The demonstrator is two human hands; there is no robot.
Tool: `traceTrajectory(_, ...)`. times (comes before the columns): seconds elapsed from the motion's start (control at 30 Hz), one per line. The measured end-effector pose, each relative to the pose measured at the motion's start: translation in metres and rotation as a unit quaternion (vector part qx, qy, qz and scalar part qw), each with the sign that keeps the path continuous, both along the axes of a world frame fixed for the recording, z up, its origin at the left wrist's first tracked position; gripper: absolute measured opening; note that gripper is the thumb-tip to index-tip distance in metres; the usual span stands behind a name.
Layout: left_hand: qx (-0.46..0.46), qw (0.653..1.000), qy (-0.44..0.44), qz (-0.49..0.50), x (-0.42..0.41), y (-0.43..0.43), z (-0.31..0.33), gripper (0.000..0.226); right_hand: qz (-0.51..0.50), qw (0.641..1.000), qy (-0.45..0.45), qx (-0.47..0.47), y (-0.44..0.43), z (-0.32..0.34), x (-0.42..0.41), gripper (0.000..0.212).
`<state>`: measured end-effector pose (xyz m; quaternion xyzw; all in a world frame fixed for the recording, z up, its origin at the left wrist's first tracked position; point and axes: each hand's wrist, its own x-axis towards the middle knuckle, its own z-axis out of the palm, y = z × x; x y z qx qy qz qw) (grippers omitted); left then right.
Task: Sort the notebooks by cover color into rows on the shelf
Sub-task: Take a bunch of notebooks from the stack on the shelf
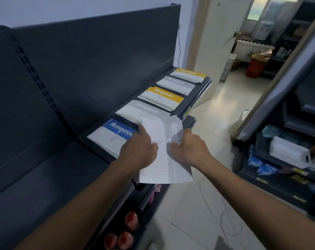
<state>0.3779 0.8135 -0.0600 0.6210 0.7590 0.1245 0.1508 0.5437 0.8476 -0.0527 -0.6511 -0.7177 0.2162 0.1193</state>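
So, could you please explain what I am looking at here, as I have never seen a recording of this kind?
There is no machine here. A person wears a camera on the head, so this single picture looks forward and down at their own arms. The left hand and the right hand both grip a fanned bunch of grey notebooks above the front edge of a dark shelf. On that shelf five piles lie in a row: a blue pile nearest, then a near grey pile, a near yellow pile, a far grey pile and a far yellow pile.
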Motion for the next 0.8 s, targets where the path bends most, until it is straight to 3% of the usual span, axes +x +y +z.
traceTrajectory(0.47, -0.02, 0.998, 0.011, -0.054, 0.065, 0.18, 0.0, 0.075, -0.046, 0.998, 0.014, -0.029, 0.157, -0.002, 0.072, 0.035)
traceTrajectory(0.8, -0.051, 0.999, 0.014, -0.004, 0.151, 0.303, -0.001, 0.076, 0.034, 0.999, 0.013, -0.013, 0.287, -0.005, 0.164, 0.034)
